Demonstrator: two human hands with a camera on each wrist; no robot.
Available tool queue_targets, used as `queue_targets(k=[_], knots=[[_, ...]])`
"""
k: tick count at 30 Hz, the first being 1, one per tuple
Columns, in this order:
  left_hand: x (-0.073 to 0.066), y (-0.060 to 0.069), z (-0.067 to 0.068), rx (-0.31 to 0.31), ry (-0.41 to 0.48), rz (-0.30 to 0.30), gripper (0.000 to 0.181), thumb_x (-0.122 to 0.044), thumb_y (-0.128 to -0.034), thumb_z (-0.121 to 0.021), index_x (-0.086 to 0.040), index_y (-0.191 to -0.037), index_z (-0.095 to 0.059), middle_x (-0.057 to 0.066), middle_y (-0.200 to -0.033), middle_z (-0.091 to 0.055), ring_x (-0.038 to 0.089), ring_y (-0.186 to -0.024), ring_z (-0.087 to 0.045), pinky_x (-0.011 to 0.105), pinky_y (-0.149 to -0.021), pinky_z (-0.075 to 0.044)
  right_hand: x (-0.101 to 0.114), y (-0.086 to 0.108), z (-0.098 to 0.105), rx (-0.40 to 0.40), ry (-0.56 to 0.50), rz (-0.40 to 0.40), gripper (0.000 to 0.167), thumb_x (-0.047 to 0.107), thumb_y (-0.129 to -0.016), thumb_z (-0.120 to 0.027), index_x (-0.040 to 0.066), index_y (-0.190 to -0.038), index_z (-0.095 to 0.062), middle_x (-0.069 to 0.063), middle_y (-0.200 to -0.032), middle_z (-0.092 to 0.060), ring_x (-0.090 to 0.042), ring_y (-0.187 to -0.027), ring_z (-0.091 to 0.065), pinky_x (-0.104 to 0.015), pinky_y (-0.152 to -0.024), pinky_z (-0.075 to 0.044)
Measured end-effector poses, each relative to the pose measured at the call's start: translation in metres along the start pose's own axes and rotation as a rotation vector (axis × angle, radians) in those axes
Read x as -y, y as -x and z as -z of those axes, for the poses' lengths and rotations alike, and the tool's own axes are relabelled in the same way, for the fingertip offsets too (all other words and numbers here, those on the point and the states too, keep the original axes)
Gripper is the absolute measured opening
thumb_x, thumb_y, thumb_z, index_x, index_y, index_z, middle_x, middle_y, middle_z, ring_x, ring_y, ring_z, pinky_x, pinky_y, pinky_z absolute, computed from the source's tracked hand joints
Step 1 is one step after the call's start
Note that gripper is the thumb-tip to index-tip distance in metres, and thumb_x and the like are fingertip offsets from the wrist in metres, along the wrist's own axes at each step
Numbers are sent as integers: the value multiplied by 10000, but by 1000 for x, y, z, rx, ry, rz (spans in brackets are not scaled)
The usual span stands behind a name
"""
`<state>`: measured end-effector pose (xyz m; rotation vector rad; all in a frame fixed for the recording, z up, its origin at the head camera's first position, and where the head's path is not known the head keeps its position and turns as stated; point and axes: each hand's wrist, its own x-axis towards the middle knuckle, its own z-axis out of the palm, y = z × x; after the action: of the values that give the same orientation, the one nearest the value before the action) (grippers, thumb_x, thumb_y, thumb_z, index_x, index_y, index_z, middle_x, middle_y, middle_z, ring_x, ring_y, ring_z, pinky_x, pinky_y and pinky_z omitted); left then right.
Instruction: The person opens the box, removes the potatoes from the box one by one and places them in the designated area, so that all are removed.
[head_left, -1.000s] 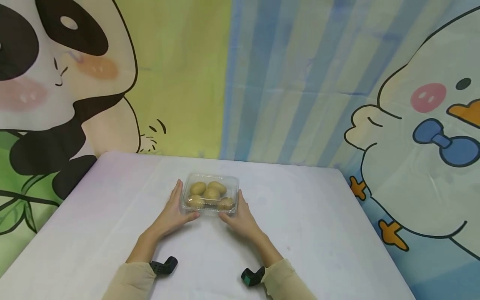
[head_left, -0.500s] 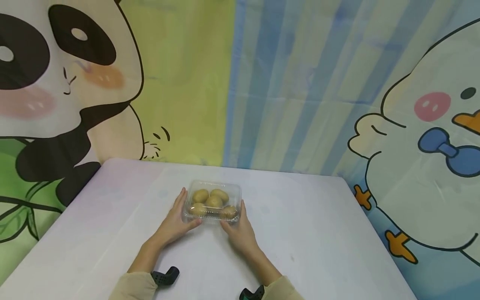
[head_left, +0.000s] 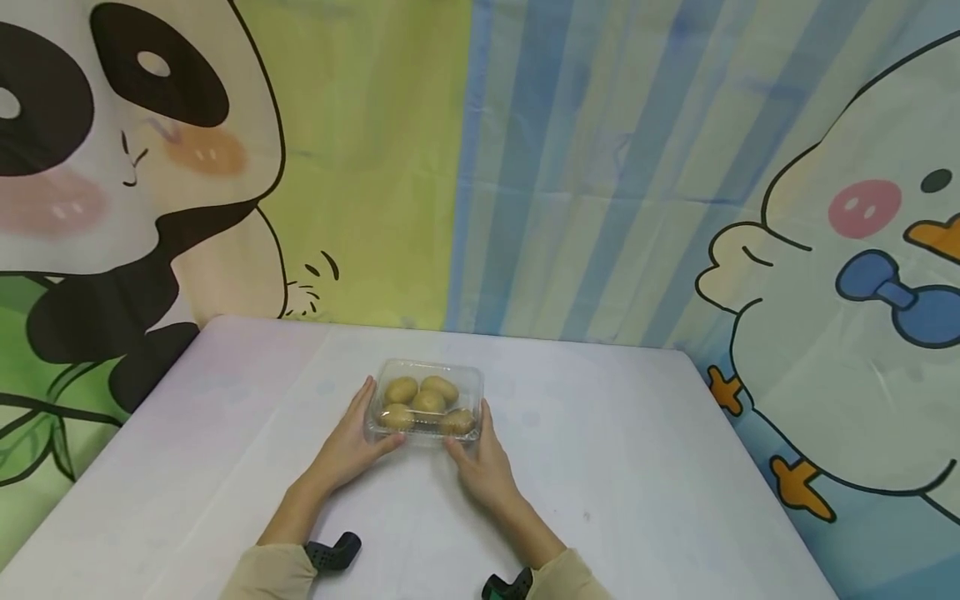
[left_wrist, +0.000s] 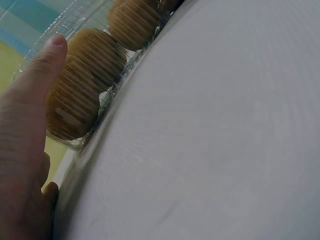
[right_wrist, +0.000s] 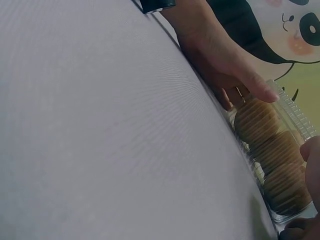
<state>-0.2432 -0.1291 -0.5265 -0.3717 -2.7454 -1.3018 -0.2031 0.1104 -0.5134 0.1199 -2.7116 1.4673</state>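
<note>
A clear plastic clamshell box (head_left: 425, 435) sits on the white table, its lid down, with several potatoes (head_left: 429, 402) inside. My left hand (head_left: 347, 448) holds its left side, the thumb at the front and the fingers along the side wall. My right hand (head_left: 486, 473) grips the right side the same way. In the left wrist view, the left thumb (left_wrist: 49, 56) lies against the ribbed front wall of the box, the potatoes showing through it. The right wrist view shows only part of my right hand (right_wrist: 313, 167) at its edge, with my left hand (right_wrist: 220, 55) at the box's far end.
The white table (head_left: 622, 467) extends around the box, its far edge just behind it. A cloth backdrop (head_left: 570, 167) with a panda and a white bird hangs beyond. Black wrist devices (head_left: 333, 552) sit at both sleeve cuffs.
The head view tilted slightly, so everything sits a little lower than a second ago. Both hands stay on the box, which shows no clear movement on the table.
</note>
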Motion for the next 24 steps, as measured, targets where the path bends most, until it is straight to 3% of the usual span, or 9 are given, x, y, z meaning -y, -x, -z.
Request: queue_targets(k=[11,24], knots=[[1,-2,-1,-8,55,-14,1142,-515,-736,-762,-77,-1534,-72,157,-1600,-93,394,-1455,-131,585,-1150,-177,0,0,1,20,-42,9,875,424,-929,-563,68,-1531,-37,-235,-1552,-193,-403,-1422,-230,-551,-1160,-193],[0,1,0,-12,42,-36,1119,-517,-746,-752,-58,-1529,-97,199,-1579,-149,428,-1431,-186,601,-1130,-211,0,2,-2,36,-87,5,791,370,-972,-487,97,-1535,-3,-190,-1579,-131,-398,-1431,-203,-558,-1159,-182]])
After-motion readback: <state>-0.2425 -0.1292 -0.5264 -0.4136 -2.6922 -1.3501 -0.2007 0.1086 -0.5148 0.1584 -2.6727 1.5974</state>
